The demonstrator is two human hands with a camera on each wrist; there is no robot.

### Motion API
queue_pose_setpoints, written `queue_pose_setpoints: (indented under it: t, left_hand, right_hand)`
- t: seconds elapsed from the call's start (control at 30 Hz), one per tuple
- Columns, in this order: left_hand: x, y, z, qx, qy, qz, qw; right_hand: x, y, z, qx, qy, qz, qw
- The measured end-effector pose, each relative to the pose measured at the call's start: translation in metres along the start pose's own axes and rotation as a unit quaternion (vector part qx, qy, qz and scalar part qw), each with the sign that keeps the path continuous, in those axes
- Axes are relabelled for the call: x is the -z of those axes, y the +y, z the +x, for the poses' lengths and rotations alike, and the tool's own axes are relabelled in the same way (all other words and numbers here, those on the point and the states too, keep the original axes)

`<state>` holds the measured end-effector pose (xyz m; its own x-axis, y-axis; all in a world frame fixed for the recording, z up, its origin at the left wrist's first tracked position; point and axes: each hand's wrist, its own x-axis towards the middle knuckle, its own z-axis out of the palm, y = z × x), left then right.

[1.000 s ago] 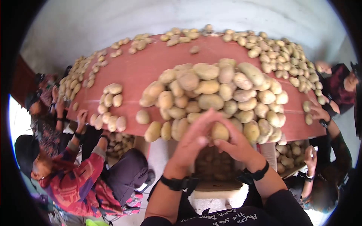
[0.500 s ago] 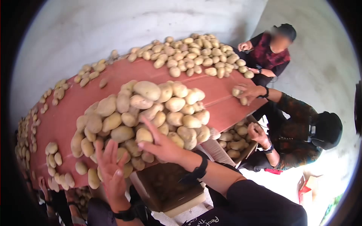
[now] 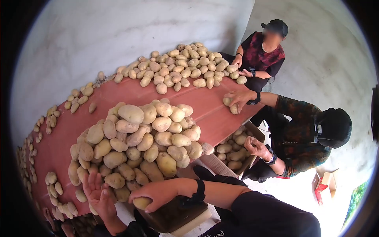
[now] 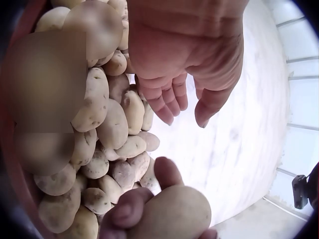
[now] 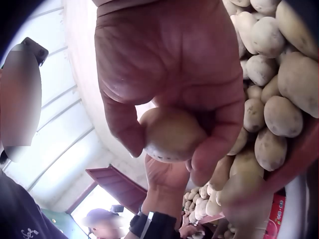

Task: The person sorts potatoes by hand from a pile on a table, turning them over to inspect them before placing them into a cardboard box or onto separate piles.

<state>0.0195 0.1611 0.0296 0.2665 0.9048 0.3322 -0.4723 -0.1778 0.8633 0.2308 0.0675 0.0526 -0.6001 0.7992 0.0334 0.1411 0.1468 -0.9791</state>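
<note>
My right hand (image 3: 160,192) grips a potato (image 3: 142,203) just above the open cardboard box (image 3: 189,226). In the right wrist view the right hand (image 5: 172,74) has its thumb and fingers curled around that potato (image 5: 172,135). My left hand (image 3: 100,199) is held up at the near side of the potato pile (image 3: 134,146), fingers extended and holding nothing. Seen from the left wrist, the left hand (image 4: 187,59) is empty, and the gripped potato (image 4: 174,214) shows below it.
More potatoes (image 3: 177,65) lie along the wall side of the red table (image 3: 213,118). On the right, one person (image 3: 300,134) touches potatoes beside a filled box (image 3: 252,160); another person (image 3: 262,55) sits farther back. A red and brown carton (image 3: 327,187) stands on the floor.
The view has swung right. My hands, together around a potato a second ago, have separated; the right hand has moved from the pile down over the box with a potato.
</note>
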Motion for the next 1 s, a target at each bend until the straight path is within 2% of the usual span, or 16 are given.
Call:
queue_pose_setpoints:
  t: [0.07, 0.23, 0.33, 0.43, 0.53, 1.0]
  left_hand:
    - [0.003, -0.001, 0.0, 0.003, 0.017, -0.004, 1.0]
    - [0.004, -0.003, 0.001, -0.012, -0.001, -0.004, 1.0]
    - [0.005, -0.004, 0.001, -0.01, 0.0, -0.007, 1.0]
    - [0.008, -0.003, 0.001, -0.014, 0.002, -0.014, 1.0]
    - [0.011, -0.002, 0.001, -0.018, 0.011, -0.01, 1.0]
    - [0.022, 0.002, 0.005, -0.051, -0.002, -0.023, 0.998]
  right_hand:
    - [-0.004, 0.003, -0.001, 0.004, -0.02, 0.003, 1.0]
    - [-0.01, 0.017, 0.0, 0.029, -0.016, -0.022, 0.999]
    - [-0.007, 0.011, -0.001, -0.041, -0.068, -0.018, 0.997]
    - [-0.009, 0.012, 0.001, -0.017, -0.069, -0.034, 0.997]
    - [-0.014, 0.019, 0.002, 0.017, -0.026, -0.046, 0.998]
    - [-0.011, 0.018, 0.001, 0.026, -0.017, -0.041, 0.999]
